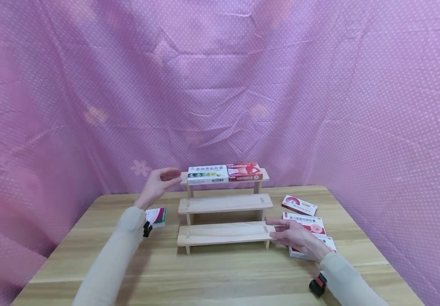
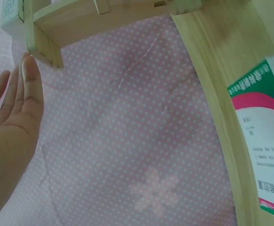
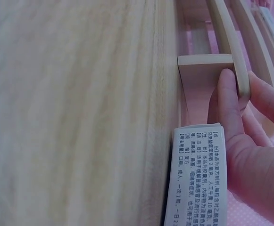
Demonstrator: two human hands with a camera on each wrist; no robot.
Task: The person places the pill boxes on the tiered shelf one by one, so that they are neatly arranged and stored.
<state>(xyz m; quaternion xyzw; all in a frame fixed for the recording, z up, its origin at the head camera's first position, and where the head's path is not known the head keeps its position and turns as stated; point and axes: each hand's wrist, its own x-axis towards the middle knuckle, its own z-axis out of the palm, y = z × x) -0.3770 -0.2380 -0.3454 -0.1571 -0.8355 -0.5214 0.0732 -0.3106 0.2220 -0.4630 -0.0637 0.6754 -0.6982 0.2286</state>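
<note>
A three-tier wooden display rack [image 1: 225,233] stands mid-table. On its top tier lie a white-and-green medicine box [image 1: 207,173] and a red medicine box [image 1: 244,171], side by side. My left hand [image 1: 158,186] is raised at the top tier's left end; in the left wrist view its fingers are extended, fingertips right at the board's end [image 2: 46,49]. At the bottom tier's right end, my right hand [image 1: 298,237] pinches the board [image 3: 232,42] between thumb and fingers, seen close in the right wrist view. The middle and bottom tiers bear no boxes.
Right of the rack, a small white-and-red box [image 1: 299,205] lies behind two larger medicine boxes, one white and red [image 1: 300,219], the nearer one [image 1: 328,243] partly behind my right hand. A green, pink and white box [image 2: 264,136] lies left. Pink dotted cloth [image 1: 220,85] hangs around the table.
</note>
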